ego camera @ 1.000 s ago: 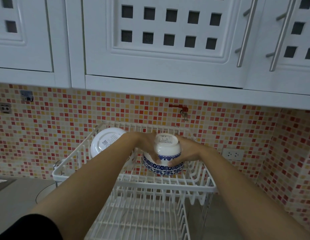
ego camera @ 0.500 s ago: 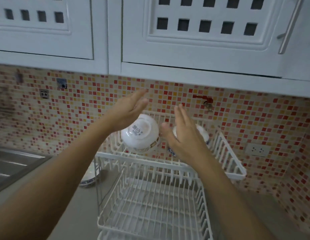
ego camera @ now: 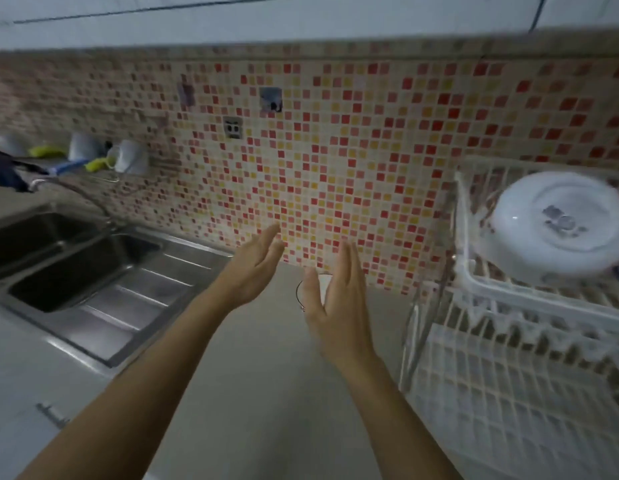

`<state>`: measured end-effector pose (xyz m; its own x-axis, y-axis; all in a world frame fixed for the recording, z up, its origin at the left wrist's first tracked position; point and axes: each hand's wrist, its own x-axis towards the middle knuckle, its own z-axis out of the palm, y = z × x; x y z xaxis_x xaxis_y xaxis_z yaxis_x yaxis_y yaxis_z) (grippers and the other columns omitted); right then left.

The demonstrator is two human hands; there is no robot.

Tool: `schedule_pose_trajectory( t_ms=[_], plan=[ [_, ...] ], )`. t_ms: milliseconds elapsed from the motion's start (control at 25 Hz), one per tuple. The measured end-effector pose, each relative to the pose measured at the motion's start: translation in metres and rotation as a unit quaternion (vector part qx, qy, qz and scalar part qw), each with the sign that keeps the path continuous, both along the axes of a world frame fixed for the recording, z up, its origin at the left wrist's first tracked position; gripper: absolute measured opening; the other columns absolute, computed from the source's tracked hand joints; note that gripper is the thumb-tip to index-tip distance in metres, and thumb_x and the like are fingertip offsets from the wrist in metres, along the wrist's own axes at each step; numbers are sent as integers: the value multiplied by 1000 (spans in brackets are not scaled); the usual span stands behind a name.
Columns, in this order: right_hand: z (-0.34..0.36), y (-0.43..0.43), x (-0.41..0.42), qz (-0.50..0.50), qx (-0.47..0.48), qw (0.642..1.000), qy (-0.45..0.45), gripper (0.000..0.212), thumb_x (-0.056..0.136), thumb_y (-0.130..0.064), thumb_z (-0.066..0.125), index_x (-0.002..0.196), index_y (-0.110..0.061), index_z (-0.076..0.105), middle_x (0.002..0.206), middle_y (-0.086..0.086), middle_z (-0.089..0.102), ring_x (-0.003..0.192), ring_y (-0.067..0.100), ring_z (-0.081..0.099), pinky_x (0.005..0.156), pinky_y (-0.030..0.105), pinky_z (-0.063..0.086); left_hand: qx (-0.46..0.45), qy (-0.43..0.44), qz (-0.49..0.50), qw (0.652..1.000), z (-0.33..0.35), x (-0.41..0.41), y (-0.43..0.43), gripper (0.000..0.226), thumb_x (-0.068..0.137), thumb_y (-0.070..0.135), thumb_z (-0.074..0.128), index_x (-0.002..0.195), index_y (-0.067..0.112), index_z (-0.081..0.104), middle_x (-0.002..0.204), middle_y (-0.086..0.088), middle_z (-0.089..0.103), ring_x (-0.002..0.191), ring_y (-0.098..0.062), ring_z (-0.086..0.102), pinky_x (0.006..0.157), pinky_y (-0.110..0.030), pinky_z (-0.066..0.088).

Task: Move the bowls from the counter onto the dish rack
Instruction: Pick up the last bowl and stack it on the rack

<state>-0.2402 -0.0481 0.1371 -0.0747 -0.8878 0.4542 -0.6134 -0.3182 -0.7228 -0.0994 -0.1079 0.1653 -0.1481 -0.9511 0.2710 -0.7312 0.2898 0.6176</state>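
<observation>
While one white bowl (ego camera: 557,230) lies tipped on its side in the top tier of the dish rack (ego camera: 529,341), its foot ring facing the camera, another bowl (ego camera: 320,284) sits on the grey counter (ego camera: 252,393) to the left of the rack, mostly hidden behind the right hand (ego camera: 339,306). Both hands are empty, fingers straight and loosely spread, palms turned toward each other. Left of that one, the left hand (ego camera: 256,268) hovers above the counter. Farther left of the rack lies a steel sink (ego camera: 76,271), with a mosaic tile wall (ego camera: 335,150) behind everything.
</observation>
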Motion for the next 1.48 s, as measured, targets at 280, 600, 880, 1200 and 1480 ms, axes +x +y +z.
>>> schedule_pose_trajectory(
  t_ms=[280, 600, 880, 1200, 1480],
  plan=[
    [-115, -121, 0, -171, 204, 963, -33, 65, 97, -40, 37, 148, -6, 15, 159, 12, 14, 146, 23, 12, 116, 33, 17, 183, -24, -48, 982, -122, 16, -106, 55, 102, 36, 27, 150, 10, 20, 158, -8, 23, 145, -23, 22, 117, -34, 16],
    [-204, -204, -28, -201, 331, 906, -170, 54, 94, -38, 43, 138, -6, 40, 139, 15, 50, 126, 32, 49, 105, 37, 38, 359, 133, 20, 924, -210, -25, -185, 60, 100, 36, 31, 150, 9, 14, 156, -13, 24, 142, -32, 27, 117, -41, 22],
    [-211, -208, -26, -208, 305, 903, -219, 41, 97, -6, 33, 137, 0, 35, 139, 19, 46, 127, 32, 45, 101, 30, 35, 367, 277, 38, 887, -223, -25, -188, 50, 89, 7, 32, 138, 17, 36, 136, -12, 48, 122, -33, 48, 101, -51, 46],
    [-121, -148, -7, -50, 193, 952, -233, 51, 95, 0, 28, 143, -16, 26, 134, -1, 41, 126, 17, 40, 110, 36, 36, 533, 486, 23, 692, -117, 27, -165, 76, 85, 74, 20, 122, 17, 52, 118, -15, 57, 109, -42, 54, 75, -64, 51],
    [-1, -47, 3, 89, 156, 950, -255, 44, 82, -50, 33, 125, -47, 28, 136, -7, 41, 126, 18, 44, 105, 52, 41, 385, 452, -13, 804, -7, 33, -50, 52, 80, 71, 35, 112, 36, 58, 119, -7, 59, 104, -33, 57, 74, -51, 53]
  ],
)
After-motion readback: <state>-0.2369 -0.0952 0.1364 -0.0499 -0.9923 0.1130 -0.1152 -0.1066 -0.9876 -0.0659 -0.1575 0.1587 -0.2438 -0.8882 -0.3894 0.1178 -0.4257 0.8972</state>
